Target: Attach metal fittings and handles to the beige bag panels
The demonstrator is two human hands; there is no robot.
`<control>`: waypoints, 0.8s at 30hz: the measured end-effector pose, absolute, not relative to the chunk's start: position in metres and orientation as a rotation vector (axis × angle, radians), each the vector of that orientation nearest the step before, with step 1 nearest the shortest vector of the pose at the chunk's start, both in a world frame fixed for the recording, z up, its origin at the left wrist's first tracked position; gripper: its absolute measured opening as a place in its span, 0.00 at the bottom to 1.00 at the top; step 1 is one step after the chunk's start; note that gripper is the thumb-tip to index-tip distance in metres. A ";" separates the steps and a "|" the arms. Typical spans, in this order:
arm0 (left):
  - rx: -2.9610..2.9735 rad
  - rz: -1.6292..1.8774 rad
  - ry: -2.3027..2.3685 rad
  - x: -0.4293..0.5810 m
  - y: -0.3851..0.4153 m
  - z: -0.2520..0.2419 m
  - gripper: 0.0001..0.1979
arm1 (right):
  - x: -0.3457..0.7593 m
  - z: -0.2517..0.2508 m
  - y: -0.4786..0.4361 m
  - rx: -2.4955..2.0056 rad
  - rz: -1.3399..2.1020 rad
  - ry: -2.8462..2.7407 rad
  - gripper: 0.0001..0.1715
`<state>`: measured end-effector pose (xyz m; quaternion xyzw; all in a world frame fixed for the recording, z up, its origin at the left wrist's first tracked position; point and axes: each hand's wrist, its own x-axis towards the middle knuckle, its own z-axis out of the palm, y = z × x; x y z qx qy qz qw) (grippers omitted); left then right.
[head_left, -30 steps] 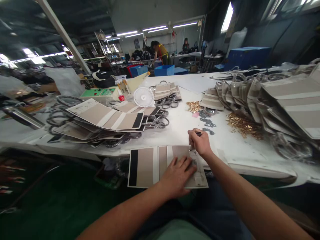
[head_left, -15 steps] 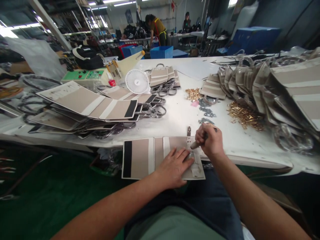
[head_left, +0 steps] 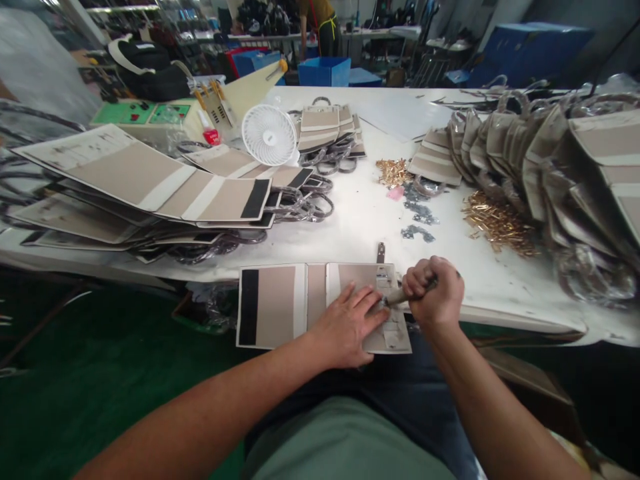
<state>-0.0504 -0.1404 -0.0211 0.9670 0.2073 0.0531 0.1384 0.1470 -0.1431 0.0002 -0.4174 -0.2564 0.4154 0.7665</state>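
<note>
A beige bag panel [head_left: 280,303] with white strips and a black band lies at the table's front edge, partly overhanging it. Pressed flat on its right part is my left hand [head_left: 345,327], fingers spread, the fingertips beside a small metal piece that they partly hide. My right hand [head_left: 436,290] is wrapped around a hand tool [head_left: 397,297] with a thick, grey-brown tapered end. The tool's tip meets the panel close to my left fingertips; its exact kind is unclear. A metal clasp strip [head_left: 381,252] sticks out past the panel's far edge.
Stacked bag panels with wrapped handles [head_left: 165,193] fill the left; more bag pieces [head_left: 540,153] stand right. Gold rivet-like pins [head_left: 500,223] and grey metal plates [head_left: 419,213] lie between. A white fan [head_left: 270,135] stands behind. A person [head_left: 320,27] is at the back.
My right hand has moved right and slightly down, and the tool now lies at a lower slant with its tip by my left fingers. My left hand stays on the panel. The view has tilted down.
</note>
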 end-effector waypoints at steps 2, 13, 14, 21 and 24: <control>2.790 0.162 0.609 -0.051 -0.141 -0.021 0.46 | 0.134 0.006 -0.147 -1.044 0.814 -0.820 0.23; 2.722 0.292 0.658 -0.054 -0.145 -0.025 0.45 | 0.109 0.039 -0.134 -1.292 0.937 -1.460 0.26; 2.720 0.309 0.651 -0.053 -0.145 -0.025 0.45 | 0.107 0.038 -0.134 -1.308 0.927 -1.517 0.25; 2.724 0.323 0.652 -0.055 -0.145 -0.023 0.46 | 0.113 0.030 -0.139 -1.301 0.860 -1.671 0.25; 2.729 0.281 0.673 -0.057 -0.146 -0.023 0.43 | 0.125 0.036 -0.142 -1.224 0.910 -1.454 0.25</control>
